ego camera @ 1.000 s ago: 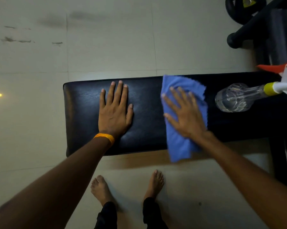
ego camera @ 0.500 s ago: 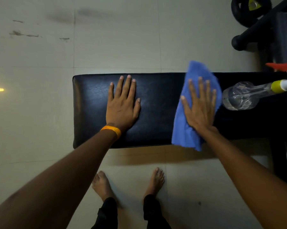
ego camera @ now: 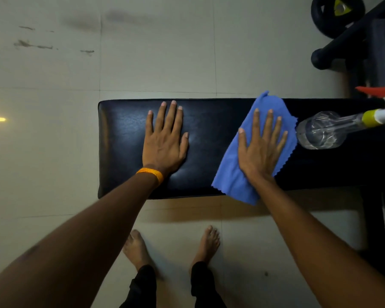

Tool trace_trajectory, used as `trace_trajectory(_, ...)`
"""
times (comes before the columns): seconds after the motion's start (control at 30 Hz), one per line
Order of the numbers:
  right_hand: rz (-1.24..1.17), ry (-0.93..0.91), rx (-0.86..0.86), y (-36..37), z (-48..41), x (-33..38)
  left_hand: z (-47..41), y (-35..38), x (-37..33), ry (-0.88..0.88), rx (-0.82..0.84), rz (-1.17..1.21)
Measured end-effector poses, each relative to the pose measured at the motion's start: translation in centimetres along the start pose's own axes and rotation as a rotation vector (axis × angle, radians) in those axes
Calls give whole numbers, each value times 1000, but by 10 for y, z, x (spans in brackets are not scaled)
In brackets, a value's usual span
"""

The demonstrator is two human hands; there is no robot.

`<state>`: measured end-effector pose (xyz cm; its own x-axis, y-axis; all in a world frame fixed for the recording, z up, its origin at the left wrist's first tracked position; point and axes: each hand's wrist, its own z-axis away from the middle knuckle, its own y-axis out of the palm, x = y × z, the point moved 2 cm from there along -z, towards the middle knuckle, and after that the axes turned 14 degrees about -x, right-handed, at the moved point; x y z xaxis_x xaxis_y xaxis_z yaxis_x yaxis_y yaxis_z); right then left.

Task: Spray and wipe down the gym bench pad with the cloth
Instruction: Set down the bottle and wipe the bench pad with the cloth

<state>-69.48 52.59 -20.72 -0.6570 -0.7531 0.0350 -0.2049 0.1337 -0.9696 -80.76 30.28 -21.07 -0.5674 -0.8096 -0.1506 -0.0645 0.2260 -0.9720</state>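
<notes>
The black padded gym bench pad runs left to right across the middle of the view. My left hand lies flat on it with fingers spread and holds nothing; an orange band circles its wrist. My right hand presses flat on the blue cloth, which is spread over the pad with its near corner hanging over the front edge. A clear spray bottle with a yellow collar and white-and-red trigger lies on its side on the pad, just right of the cloth.
Pale tiled floor surrounds the bench. Black weight equipment stands at the upper right, and a dark frame runs down the right edge. My bare feet stand on the floor just in front of the bench.
My right hand has swept the blue cloth to the right along the pad, towards the spray bottle, and turned it. My left hand stays flat in place.
</notes>
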Motion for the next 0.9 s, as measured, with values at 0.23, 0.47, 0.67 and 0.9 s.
trace_trajectory(0.23, -85, -544, 135, -6, 13, 1, 0, -2, 1, -2, -8, 31)
trace_trajectory(0.47, -76, 213, -3, -9, 32, 80, -1, -15, 17, -60, -88, 226)
trace_trajectory(0.67, -224, -593, 128, -11, 46, 117, 24, -28, 85, -243, -139, 173)
trace_trajectory(0.9, -151, -72, 50, -8, 33, 162, 45, -23, 101, -247, -95, 196)
